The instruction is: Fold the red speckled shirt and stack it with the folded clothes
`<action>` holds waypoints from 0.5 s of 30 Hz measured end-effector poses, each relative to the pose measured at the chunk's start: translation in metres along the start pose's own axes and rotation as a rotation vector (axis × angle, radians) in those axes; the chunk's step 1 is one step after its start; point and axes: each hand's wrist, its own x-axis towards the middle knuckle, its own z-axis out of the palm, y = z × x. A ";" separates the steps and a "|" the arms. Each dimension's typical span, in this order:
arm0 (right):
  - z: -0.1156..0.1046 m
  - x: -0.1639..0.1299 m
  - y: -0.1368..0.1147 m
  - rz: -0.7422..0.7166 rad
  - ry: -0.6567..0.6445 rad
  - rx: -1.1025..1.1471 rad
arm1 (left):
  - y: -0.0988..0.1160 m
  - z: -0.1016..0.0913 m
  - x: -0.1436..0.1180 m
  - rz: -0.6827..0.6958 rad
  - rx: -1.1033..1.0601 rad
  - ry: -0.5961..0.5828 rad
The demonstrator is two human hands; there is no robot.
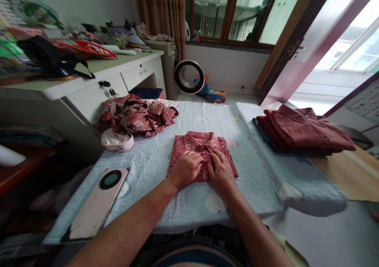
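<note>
Both hands lie flat, palms down, on the folded red floral shirt (pixel 201 150) at the quilt's (pixel 154 160) centre: left hand (pixel 187 168) fingers curled, right hand (pixel 221 172) spread. A crumpled shirt (pixel 136 115) lies at ten o'clock.

White desk (pixel 97 75) left, wood-framed window (pixel 233 14), bright doorway (pixel 340 66).

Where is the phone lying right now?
In the head view the phone lies face down on the pale quilt at lower left, left of the left hand and the folded red floral shirt, below the crumpled floral garment.
</note>
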 end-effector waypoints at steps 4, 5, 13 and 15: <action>-0.001 -0.001 0.001 0.017 0.001 -0.008 | 0.000 -0.001 0.001 -0.013 0.000 -0.004; -0.001 -0.001 0.001 0.026 0.002 0.000 | 0.000 -0.001 0.001 -0.015 0.000 -0.005; -0.001 0.000 0.002 0.080 0.015 0.043 | -0.002 0.002 0.000 -0.022 -0.016 -0.002; -0.001 0.000 0.002 0.079 0.017 0.043 | -0.003 0.003 0.000 -0.022 -0.022 -0.004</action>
